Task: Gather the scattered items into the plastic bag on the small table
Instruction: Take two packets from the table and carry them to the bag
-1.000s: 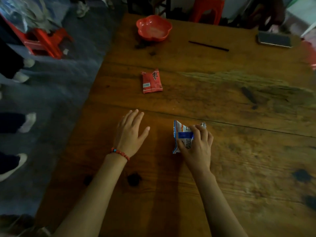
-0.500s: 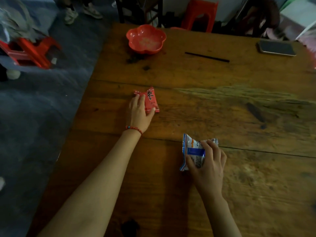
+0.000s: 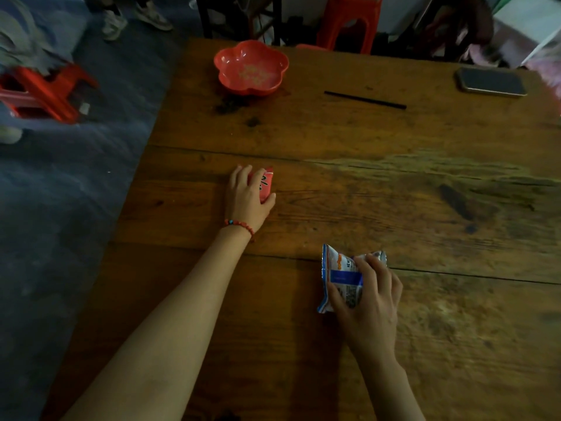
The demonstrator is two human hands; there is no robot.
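My left hand (image 3: pixel 247 199) is stretched out over the wooden table (image 3: pixel 394 189) and closes around a small red snack packet (image 3: pixel 265 185), fingers over its top and thumb under its near edge. My right hand (image 3: pixel 368 302) grips a blue and white snack packet (image 3: pixel 340 276), held upright on the table near me. A plastic bag lies on a red stool (image 3: pixel 45 92) on the floor at the far left, only partly in view.
A red flower-shaped dish (image 3: pixel 250 68) stands at the table's far left. A thin black stick (image 3: pixel 364 99) and a phone (image 3: pixel 491 81) lie farther right. Red stools and dark chair legs stand behind the table. Shoes of other people show on the grey floor.
My left hand reached forward from beside the blue packet to the red packet and curled around it. My right hand kept hold of the blue and white packet.
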